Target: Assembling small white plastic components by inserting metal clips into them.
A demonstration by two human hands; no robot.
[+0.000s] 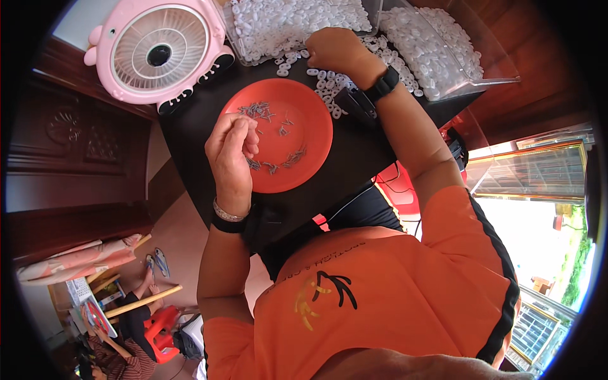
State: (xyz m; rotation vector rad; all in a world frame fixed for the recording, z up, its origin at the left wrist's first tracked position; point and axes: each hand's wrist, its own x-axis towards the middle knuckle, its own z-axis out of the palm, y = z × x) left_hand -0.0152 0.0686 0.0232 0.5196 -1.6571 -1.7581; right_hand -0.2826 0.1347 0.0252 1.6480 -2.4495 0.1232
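Observation:
My left hand [231, 149] hovers over the left edge of a round red plate [310, 136], fingertips pinched together near the small grey metal pins [259, 112] scattered on it; whether a pin is between the fingers I cannot tell. My right hand [335, 49] reaches to the far side of the black table [354, 164], resting closed on a heap of small white plastic rings [326, 82]. A black watch is on my right wrist, a bracelet and black band on the left.
A pink round desk fan [158, 54] stands at the table's far left. Two clear trays of white rings [285, 22] [437, 50] sit at the back. Another person sits on a red stool [161, 332] at the lower left.

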